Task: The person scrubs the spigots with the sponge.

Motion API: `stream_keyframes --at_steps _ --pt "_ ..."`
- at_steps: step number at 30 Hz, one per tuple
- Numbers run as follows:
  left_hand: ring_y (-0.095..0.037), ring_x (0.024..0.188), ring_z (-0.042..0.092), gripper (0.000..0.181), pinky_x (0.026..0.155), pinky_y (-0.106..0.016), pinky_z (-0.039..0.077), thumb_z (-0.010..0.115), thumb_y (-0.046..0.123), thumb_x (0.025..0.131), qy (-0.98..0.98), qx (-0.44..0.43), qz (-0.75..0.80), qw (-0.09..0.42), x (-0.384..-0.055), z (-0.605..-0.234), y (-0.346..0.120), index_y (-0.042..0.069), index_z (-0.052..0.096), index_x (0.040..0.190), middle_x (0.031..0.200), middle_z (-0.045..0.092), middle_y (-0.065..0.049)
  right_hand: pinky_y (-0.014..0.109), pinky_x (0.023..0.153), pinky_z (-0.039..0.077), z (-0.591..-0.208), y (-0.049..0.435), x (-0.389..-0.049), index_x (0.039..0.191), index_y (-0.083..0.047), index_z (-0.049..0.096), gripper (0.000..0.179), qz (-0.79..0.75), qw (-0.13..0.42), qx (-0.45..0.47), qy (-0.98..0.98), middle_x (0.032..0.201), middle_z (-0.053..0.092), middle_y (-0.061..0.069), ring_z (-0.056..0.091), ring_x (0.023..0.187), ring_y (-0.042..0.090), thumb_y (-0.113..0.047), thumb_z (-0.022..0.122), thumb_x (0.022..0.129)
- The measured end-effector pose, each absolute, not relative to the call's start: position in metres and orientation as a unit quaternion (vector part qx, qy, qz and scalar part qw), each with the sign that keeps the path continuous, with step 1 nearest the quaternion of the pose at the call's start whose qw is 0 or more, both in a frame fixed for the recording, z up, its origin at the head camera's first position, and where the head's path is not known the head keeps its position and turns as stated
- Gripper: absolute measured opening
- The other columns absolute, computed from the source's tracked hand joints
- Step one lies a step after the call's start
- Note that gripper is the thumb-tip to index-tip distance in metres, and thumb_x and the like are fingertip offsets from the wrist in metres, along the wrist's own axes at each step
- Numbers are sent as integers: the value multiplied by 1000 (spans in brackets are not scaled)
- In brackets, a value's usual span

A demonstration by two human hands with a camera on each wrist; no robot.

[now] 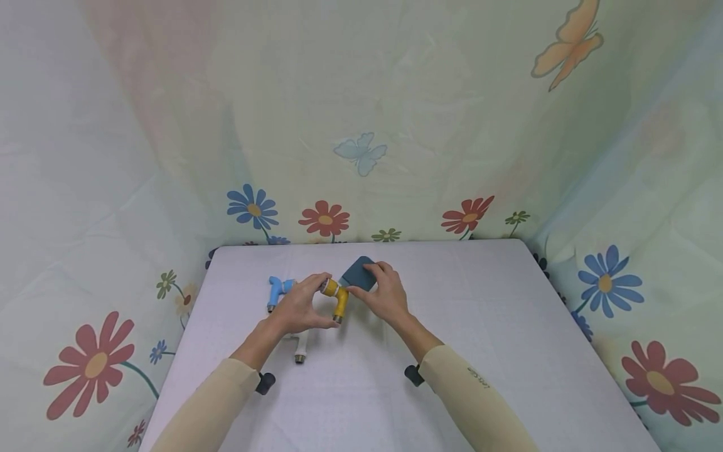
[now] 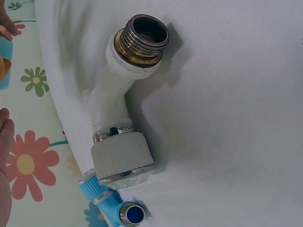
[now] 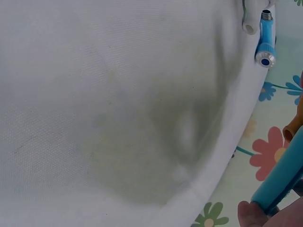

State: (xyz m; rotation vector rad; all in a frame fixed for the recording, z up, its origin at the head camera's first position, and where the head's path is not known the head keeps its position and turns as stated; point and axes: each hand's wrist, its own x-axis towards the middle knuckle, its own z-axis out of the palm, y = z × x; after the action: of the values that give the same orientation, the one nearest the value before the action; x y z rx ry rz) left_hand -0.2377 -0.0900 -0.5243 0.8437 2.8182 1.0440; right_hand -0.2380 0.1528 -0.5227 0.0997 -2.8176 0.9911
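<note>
Holding yellow tap [image 1: 341, 297]; pale table [image 1: 480, 326]; flowered curtain [image 1: 282, 125]

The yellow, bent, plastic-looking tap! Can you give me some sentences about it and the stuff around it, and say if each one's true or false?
1. The left hand holds the yellow, bent, plastic-looking tap. True.
2. The right hand holds nothing. False: it holds a flat, dark teal, squarish pad.
3. A light-blue, bent, plastic-looking tap lies on the pale, cloth-covered table. True.
4. The white, bent, plastic-looking tap has a threaded metal end. True.
5. In the head view, the light-blue tap is lower than the white one. False: the white one is lower.
</note>
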Motion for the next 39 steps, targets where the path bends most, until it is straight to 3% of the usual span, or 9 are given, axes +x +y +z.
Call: stream_keyframes --at_steps 7,12,17,25,33,39 --pt "-25 133 57 114 110 -57 51 95 52 69 901 276 334 11 -239 -524 -91 25 37 162 152 55 -2 52 112 51 -525 154 -240 146 -18 58 78 331 75 30 -940 155 48 14 49 139 36 -59 81 84" --pt "-26 137 55 109 112 -58 49 95 51 69 901 276 335 13 -239 -524 -91 24 41 159 156 52 -1 52 113 50 -524 154 -239 146 -18 58 77 334 72 26 -940 155 48 14 49 140 36 -59 81 84" --pt "-26 133 58 107 109 -57 52 97 48 68 903 268 337 11 -239 -524 -90 22 44 157 153 55 -2 52 113 50 -524 153 -239 146 -18 58 78 332 71 22 -940 155 48 14 48 140 36 -60 80 84" --pt "-22 129 59 109 106 -53 55 94 58 66 906 271 324 8 -238 -523 -90 24 44 157 151 55 1 53 111 51 -524 155 -239 147 -19 58 81 322 69 2 -944 155 49 14 49 139 37 -64 79 83" --pt "-25 130 59 107 107 -56 53 97 48 67 905 269 331 9 -238 -523 -89 23 45 156 152 55 -1 55 109 52 -524 158 -239 147 -17 58 80 313 75 -5 -947 155 49 16 50 138 38 -63 78 84" --pt "-23 131 58 109 108 -53 54 94 58 67 906 269 327 11 -238 -523 -90 24 43 157 151 55 1 56 106 54 -522 159 -238 146 -16 58 79 312 84 -5 -946 153 50 18 52 135 39 -62 78 85"
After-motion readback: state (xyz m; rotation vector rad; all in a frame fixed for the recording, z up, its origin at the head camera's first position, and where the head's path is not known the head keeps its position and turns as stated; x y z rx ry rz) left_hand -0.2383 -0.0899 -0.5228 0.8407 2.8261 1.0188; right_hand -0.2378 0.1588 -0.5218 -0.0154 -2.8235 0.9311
